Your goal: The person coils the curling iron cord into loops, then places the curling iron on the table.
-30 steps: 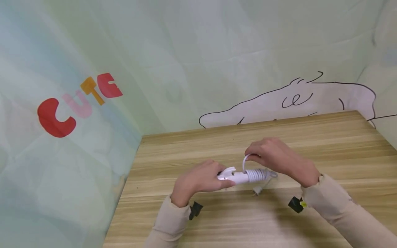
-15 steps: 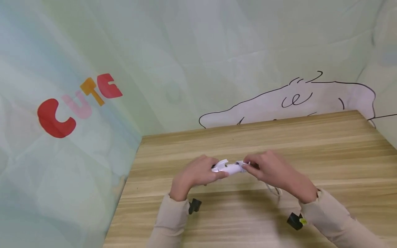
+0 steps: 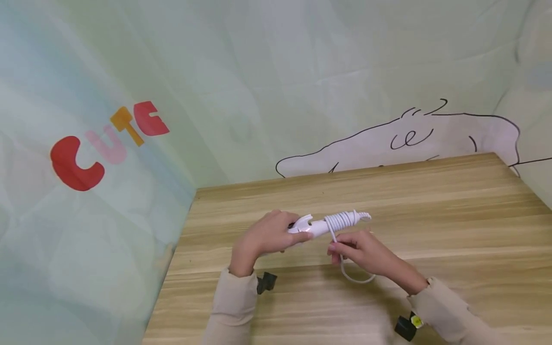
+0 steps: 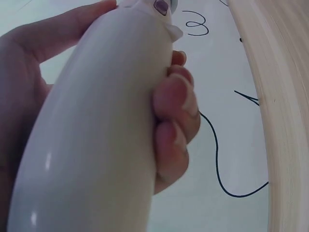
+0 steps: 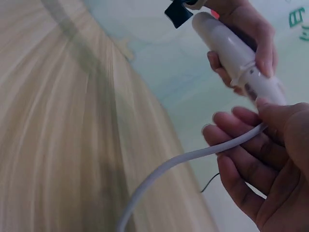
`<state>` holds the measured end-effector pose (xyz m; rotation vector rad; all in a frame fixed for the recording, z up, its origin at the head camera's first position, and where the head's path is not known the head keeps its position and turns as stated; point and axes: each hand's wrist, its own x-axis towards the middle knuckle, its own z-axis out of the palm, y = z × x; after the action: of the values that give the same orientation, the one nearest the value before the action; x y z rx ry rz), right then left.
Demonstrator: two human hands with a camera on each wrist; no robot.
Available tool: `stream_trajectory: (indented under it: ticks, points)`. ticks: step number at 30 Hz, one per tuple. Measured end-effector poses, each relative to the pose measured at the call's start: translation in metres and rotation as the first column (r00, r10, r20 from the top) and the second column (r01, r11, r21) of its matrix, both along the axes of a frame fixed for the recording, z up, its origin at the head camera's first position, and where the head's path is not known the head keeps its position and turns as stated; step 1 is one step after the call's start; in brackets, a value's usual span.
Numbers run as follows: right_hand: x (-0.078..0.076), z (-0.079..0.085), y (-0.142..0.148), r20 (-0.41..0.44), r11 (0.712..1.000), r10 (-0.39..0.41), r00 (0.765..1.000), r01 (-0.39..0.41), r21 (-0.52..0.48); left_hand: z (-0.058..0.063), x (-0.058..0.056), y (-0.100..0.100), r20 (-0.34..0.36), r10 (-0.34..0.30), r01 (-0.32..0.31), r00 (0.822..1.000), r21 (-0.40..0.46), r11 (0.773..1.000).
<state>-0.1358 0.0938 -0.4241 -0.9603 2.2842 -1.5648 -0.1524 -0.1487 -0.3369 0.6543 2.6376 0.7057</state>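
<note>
A white curling iron (image 3: 318,229) with a raised lever is held above the wooden table. My left hand (image 3: 269,233) grips its body, fingers curled around one side in the left wrist view, where the smooth white barrel (image 4: 96,111) fills much of the picture. Several turns of white power cord (image 3: 340,220) are wound around the handle's right part. Below the coil, my right hand (image 3: 360,251) pinches the loose length between thumb and fingers. In the right wrist view that cord (image 5: 169,163) crosses the fingers and droops toward the lower left.
The wood-grain table (image 3: 431,206) spreads beneath both hands. A printed cloth backdrop (image 3: 258,96) rises along its back and left edges. Dark wrist cameras (image 3: 405,328) stick out under the beige sleeves (image 3: 235,297).
My right hand has brought the cord over and down in front of the handle. It now sits below the coil, with a loop hanging. The curling iron has shifted slightly left and up.
</note>
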Motion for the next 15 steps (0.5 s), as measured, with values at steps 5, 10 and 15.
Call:
stream_trajectory:
  ticks: [5, 10, 15]
  points:
    - [-0.008, -0.02, 0.0, 0.019, 0.988, 0.008, 1.0, -0.005, -0.152, 0.001, 0.002, 0.001, 0.007, -0.035, 0.035, 0.999, 0.023, 0.999]
    - [-0.016, -0.025, 0.001, 0.057, 0.969, 0.028, 0.998, -0.013, -0.248, 0.003, 0.006, 0.0, 0.022, -0.044, 0.043, 0.999, 0.039, 0.998]
    - [-0.022, -0.022, 0.002, 0.059, 0.969, 0.022, 0.998, -0.007, -0.248, 0.006, 0.009, 0.0, 0.012, -0.068, 0.067, 0.998, 0.063, 0.996]
